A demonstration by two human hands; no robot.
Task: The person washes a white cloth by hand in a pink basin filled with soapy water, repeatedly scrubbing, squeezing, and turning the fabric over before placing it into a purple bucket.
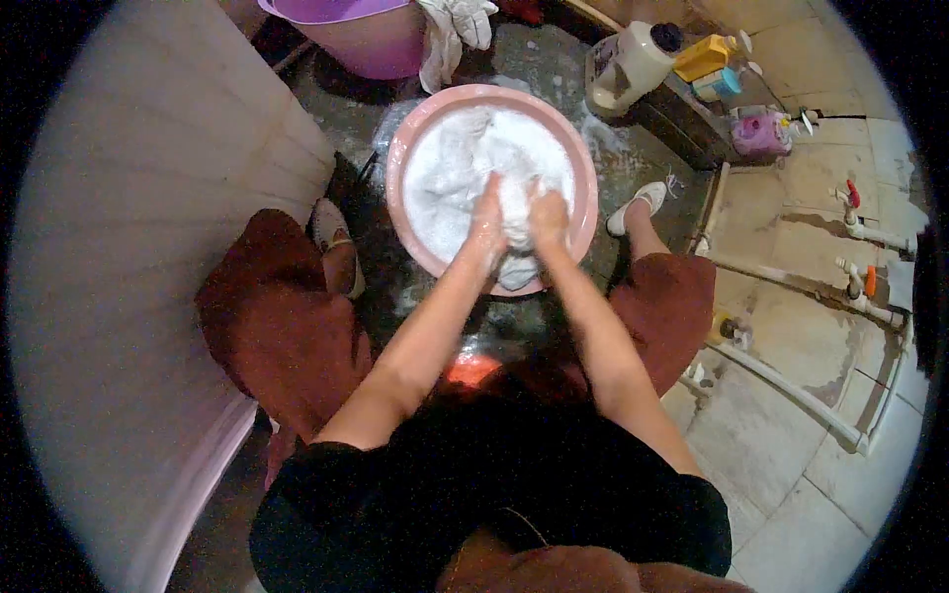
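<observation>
Fingers of my left hand [486,222] are curled tight into a bunch of the white cloth [514,183], and my right hand [547,219] is clenched on the same bunch just beside it, so the two fists nearly touch; both are a little blurred, so I cannot make out single fingers. The cloth is wet and crumpled. Part of it is gathered between my fists at the near edge of the pink basin [395,168], and the rest lies spread in the foamy water [440,183] behind them. The basin stands on the wet floor [554,59] in the upper middle of the frame, between my knees, with my left shoe [331,227] to its left and my right shoe [638,203] to its right. Farther up, at the top edge, there is a purple tub [366,40] with a white rag [450,30] hanging over its rim. To the upper right of the basin a white jug [628,64] stands next to a yellow bottle [702,56], and a pink bottle [756,133] is a bit lower and farther right. Along the right side of the frame, white pipes [791,385] with taps run over the tiled wall.
</observation>
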